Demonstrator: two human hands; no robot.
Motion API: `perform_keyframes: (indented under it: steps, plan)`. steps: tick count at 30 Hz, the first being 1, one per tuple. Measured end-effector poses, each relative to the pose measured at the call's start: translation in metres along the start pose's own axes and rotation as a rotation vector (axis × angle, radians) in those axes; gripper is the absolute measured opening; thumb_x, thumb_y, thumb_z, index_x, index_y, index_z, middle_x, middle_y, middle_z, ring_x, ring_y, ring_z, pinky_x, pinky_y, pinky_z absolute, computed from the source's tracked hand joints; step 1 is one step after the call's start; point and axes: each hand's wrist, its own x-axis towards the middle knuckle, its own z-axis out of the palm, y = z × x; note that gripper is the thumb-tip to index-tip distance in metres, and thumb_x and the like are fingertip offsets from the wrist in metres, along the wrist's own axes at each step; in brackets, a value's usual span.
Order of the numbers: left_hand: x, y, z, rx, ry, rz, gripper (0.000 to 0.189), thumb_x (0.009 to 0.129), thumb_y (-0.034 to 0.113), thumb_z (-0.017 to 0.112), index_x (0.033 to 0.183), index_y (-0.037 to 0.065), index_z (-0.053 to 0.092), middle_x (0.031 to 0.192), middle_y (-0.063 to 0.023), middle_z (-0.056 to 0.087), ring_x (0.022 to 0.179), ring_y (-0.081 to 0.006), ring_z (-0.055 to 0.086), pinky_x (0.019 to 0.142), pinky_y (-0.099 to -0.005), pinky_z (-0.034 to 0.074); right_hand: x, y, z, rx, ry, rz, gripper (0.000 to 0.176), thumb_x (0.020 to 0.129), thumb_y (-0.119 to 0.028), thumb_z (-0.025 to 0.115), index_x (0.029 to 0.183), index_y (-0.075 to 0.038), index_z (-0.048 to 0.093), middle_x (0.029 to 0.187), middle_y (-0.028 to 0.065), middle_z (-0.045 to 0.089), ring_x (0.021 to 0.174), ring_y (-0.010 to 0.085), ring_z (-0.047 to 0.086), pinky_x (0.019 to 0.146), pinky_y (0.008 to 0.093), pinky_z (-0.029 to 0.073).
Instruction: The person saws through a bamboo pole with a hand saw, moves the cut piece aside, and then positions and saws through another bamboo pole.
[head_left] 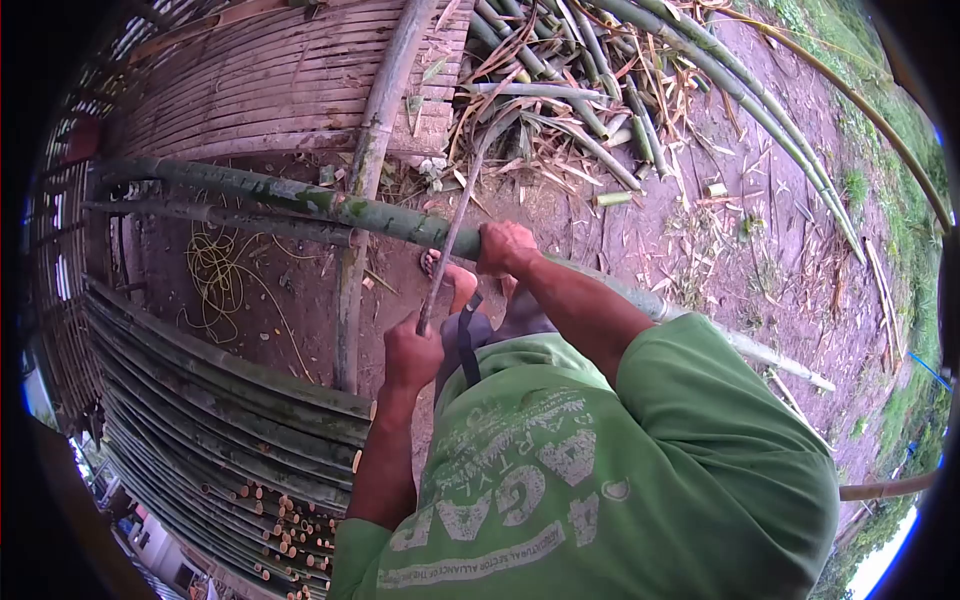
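Head view: pole [400,221] clamped in right fingers [492,243], long tool [464,205] crossing it, clamped in left fingers [410,345].

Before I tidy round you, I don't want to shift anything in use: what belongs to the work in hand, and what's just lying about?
In use:
green bamboo pole, gripped by the right hand
long thin tool, held in the left hand

Lying about:
tangled yellow cord
heap of cut bamboo
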Motion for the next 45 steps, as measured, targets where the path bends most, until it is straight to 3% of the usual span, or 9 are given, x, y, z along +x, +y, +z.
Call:
perform_keyframes:
  steps: [10,14,20,25,27,35,39,42,45]
  plan:
    - [-0.097,0.028,-0.065,0.048,-0.106,-0.269,0.011,0.076,0.005,0.054,0.067,0.000,0.051,0.057,-0.0229,0.051,0.056,-0.0424,0.057,0.051,-0.0469,0.042,-0.001,-0.006,-0.007,0.010,-0.134,0.028,0.034,0.064,-0.016,0.070,0.097,-0.010,0.072,0.101,0.0144,0.070,0.097,0.0286,0.068,0.083,0.0374,0.055]
    - [0.039,0.012,0.009,0.059,-0.007,-0.027,0.013,0.077,0.010,0.057,0.078,-0.002,0.061,0.056,-0.0204,0.054,0.051,-0.0354,0.058,0.049,-0.0415,0.042,-0.006,-0.010,0.007,0.021,-0.036,0.054,0.034,0.065,-0.018,0.071,0.098,-0.010,0.072,0.101,0.0144,0.070,0.097,0.0283,0.068,0.083,0.0376,0.055]
    - [-0.075,0.033,-0.064,0.108,-0.164,-0.267,0.009,0.077,0.007,0.055,0.074,-0.002,0.056,0.063,-0.0257,0.056,0.066,-0.0440,0.061,0.057,-0.0481,0.045,0.001,-0.003,-0.005,0.049,-0.061,0.038,0.032,0.067,-0.019,0.071,0.097,-0.009,0.072,0.100,0.0145,0.070,0.097,0.0279,0.068,0.083,0.0375,0.055]
    - [0.003,0.028,-0.017,0.072,-0.119,-0.211,0.009,0.076,0.007,0.055,0.076,-0.002,0.058,0.065,-0.0268,0.056,0.068,-0.0443,0.061,0.059,-0.0484,0.046,0.006,-0.003,0.004,0.034,-0.053,0.044,0.031,0.067,-0.018,0.070,0.096,-0.009,0.072,0.096,0.0150,0.071,0.093,0.0288,0.069,0.080,0.0376,0.055]
    - [0.062,0.026,0.022,0.019,-0.009,-0.031,0.014,0.075,0.009,0.057,0.068,-0.002,0.052,0.053,-0.0189,0.050,0.047,-0.0339,0.052,0.049,-0.0443,0.040,0.000,-0.005,0.004,0.030,-0.055,0.055,0.030,0.067,-0.018,0.069,0.096,-0.009,0.072,0.095,0.0153,0.071,0.093,0.0291,0.069,0.080,0.0376,0.056]
    - [-0.056,0.051,-0.061,0.120,-0.238,-0.397,0.009,0.075,0.007,0.055,0.075,-0.002,0.057,0.065,-0.0276,0.056,0.067,-0.0445,0.061,0.060,-0.0498,0.045,0.011,0.000,0.014,0.043,-0.101,-0.003,0.031,0.065,-0.020,0.070,0.093,-0.007,0.071,0.091,0.0185,0.070,0.089,0.0326,0.069,0.077,0.0400,0.055]
    - [0.061,0.037,0.013,0.027,-0.175,-0.222,0.011,0.076,0.008,0.056,0.077,-0.002,0.059,0.068,-0.0261,0.060,0.070,-0.0451,0.061,0.062,-0.0496,0.047,0.012,0.001,0.005,0.051,-0.106,0.036,0.031,0.068,-0.018,0.067,0.097,-0.008,0.071,0.096,0.0171,0.070,0.094,0.0321,0.068,0.080,0.0385,0.055]
    - [0.040,0.014,0.018,0.128,-0.101,-0.165,0.016,0.075,0.013,0.058,0.071,-0.002,0.054,0.059,-0.0218,0.055,0.053,-0.0315,0.059,0.052,-0.0439,0.043,0.012,-0.005,0.010,0.087,-0.125,-0.014,0.032,0.067,-0.017,0.067,0.098,-0.008,0.071,0.098,0.0165,0.070,0.096,0.0308,0.068,0.082,0.0379,0.055]
    - [-0.023,0.059,-0.046,0.150,-0.206,-0.300,0.012,0.076,0.009,0.056,0.077,-0.003,0.058,0.066,-0.0254,0.060,0.069,-0.0448,0.062,0.061,-0.0508,0.047,0.027,-0.004,0.019,0.114,-0.133,0.012,0.032,0.068,-0.018,0.067,0.098,-0.009,0.071,0.100,0.0153,0.069,0.098,0.0290,0.067,0.084,0.0378,0.054]
